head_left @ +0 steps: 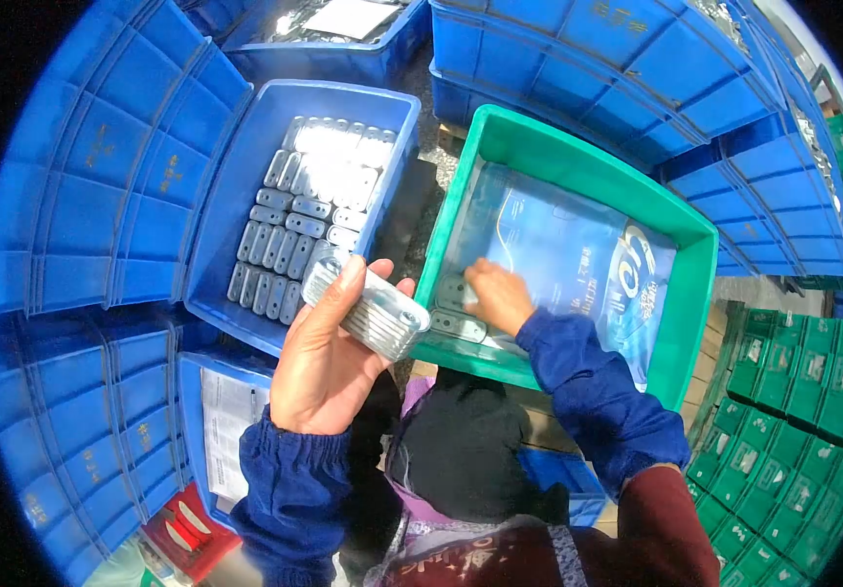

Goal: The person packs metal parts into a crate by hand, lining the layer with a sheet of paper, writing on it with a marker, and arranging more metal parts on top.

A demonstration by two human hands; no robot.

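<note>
My left hand (pixel 319 357) is closed around a short stack of oval silvery metal parts (pixel 373 315), thumb on top, held up between two crates. The end part shows a small dark hole. Inside the green crate (pixel 578 161), at its near left corner, my right hand (pixel 502 295) has its fingertips curled down on an oval metal part (pixel 453 291). Another such part (pixel 459 327) lies flat just nearer to me. A blue printed sheet (pixel 549 245) covers the crate's floor. The right fingertips are slightly blurred.
On the left, a blue crate (pixel 404 127) holds rows of similar metal parts (pixel 275 245). Tall stacks of blue crates (pixel 99 186) stand at left and behind (pixel 617 68). Green crates (pixel 803 372) are stacked at right. A blue bin with papers (pixel 221 430) sits lower left.
</note>
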